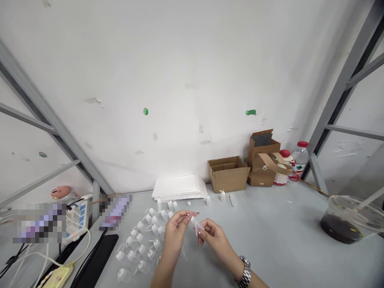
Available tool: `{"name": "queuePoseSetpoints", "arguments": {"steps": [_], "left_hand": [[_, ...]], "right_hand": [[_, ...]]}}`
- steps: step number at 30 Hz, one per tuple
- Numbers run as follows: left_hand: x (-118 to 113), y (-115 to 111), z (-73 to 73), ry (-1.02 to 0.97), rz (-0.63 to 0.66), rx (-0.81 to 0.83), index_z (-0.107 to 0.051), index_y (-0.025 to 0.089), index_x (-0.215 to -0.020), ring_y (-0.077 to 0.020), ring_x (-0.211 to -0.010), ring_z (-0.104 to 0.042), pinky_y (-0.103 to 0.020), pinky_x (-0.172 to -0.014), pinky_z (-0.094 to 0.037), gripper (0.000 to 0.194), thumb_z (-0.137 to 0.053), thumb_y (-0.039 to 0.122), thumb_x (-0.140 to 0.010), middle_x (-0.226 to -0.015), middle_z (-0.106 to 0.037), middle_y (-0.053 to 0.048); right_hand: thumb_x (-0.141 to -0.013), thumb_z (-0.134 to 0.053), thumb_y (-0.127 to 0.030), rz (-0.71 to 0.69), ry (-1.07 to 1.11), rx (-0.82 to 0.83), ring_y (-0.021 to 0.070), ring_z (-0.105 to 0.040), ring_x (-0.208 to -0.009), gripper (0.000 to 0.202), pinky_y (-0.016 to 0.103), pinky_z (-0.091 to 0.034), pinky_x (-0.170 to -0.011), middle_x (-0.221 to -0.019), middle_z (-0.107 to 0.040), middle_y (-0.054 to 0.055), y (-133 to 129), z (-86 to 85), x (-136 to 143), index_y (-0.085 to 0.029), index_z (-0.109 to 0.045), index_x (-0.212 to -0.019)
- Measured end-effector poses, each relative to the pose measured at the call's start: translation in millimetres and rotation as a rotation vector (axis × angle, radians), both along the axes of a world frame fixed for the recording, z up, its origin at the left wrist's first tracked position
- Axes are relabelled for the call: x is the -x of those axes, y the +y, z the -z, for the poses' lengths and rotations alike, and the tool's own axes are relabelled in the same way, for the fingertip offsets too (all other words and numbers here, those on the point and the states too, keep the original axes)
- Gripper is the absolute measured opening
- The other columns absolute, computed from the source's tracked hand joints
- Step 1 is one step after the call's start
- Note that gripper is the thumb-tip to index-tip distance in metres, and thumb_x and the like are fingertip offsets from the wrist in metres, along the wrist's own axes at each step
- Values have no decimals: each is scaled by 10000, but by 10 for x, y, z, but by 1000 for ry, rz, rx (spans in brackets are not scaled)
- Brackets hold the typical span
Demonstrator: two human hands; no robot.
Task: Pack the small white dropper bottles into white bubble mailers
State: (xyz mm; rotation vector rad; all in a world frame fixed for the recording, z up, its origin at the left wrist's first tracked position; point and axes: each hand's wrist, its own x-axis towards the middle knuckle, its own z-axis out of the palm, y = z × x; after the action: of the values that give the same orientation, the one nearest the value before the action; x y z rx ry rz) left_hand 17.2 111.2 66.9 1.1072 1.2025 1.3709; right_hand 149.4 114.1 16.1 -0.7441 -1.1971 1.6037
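Fingertips are pinching a small squeeze bottle [195, 224] in front of the stack of white sheets [180, 185]

Nearest, a metal-band wristwatch [245, 272] is circling the right wrist. In front of the stack, the left hand [177, 227] is pinching the bottle's upper, whiter end between thumb and fingertips; the right hand [214, 235] is gripping its lower, clearer end the same way. With only fingertips bearing on what looks like smooth plastic, the bottle could be slipping loose if the hands were pulling unevenly. A leftward swing of the left forearm could be jostling the tethered-cap bottles [141, 251], since they are crowding close beside it. The held bottle is slanting between the hands, touching both. The tethered-cap bottles are spreading in front of the stack, mostly toward its left. Farther back, an open cardboard carton [230, 180] is sitting just right of the stack.
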Motion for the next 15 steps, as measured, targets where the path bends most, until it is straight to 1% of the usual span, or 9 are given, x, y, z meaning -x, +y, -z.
{"name": "queuePoseSetpoints", "arguments": {"steps": [3,5,7,9,12,14,15], "left_hand": [[-28,-23,6,-15,56,-35,-657,168,-731,-260,-926,-635,-364,-860,-442,207,-660,367,-676,-882,-721,-102],[-42,-33,13,-34,64,-53,-654,170,-741,-254,-950,-627,-358,-872,-437,195,-651,359,-691,-897,-720,-96],[-55,-37,25,-52,44,-49,-653,169,-739,-257,-961,-624,-364,-876,-437,205,-652,368,-690,-900,-720,-96],[-64,-34,40,-56,-2,-21,-655,166,-743,-263,-958,-625,-373,-871,-441,229,-656,387,-680,-905,-720,-103],[-65,-24,58,-23,-86,-20,-662,171,-733,-264,-965,-622,-371,-882,-436,234,-677,390,-654,-939,-713,-109],[-57,-22,55,13,-105,-47,-666,179,-712,-262,-979,-615,-371,-901,-424,207,-679,377,-653,-950,-710,-107],[-53,-25,45,31,-98,-61,-668,182,-700,-263,-984,-611,-372,-905,-422,193,-677,369,-656,-943,-710,-105]], "right_hand": [[-746,-528,-589,-128,115,83,80,-387,-385,454,252,-366,-541,-415,-476,-43,-19,-27,-34,-149,-570,-639],[-756,-504,-599,-219,225,166,66,-335,-346,479,264,-373,-554,-370,-426,-60,-32,-44,-41,-150,-551,-594],[-760,-483,-614,-254,261,204,66,-345,-345,503,273,-384,-567,-366,-426,-54,-33,-51,-33,-152,-534,-569],[-751,-482,-630,-189,219,178,86,-411,-390,507,264,-383,-543,-427,-489,-24,-16,-48,-18,-149,-545,-603],[-661,-630,-582,-37,120,78,116,-491,-510,430,246,-390,-522,-570,-557,-7,24,-42,-8,-162,-566,-724],[-601,-705,-534,-6,72,39,117,-496,-536,413,243,-397,-532,-601,-557,-15,42,-44,-17,-172,-566,-743],[-595,-711,-527,-14,55,34,114,-491,-528,408,243,-394,-534,-594,-554,-17,44,-47,-25,-171,-567,-730]]}}
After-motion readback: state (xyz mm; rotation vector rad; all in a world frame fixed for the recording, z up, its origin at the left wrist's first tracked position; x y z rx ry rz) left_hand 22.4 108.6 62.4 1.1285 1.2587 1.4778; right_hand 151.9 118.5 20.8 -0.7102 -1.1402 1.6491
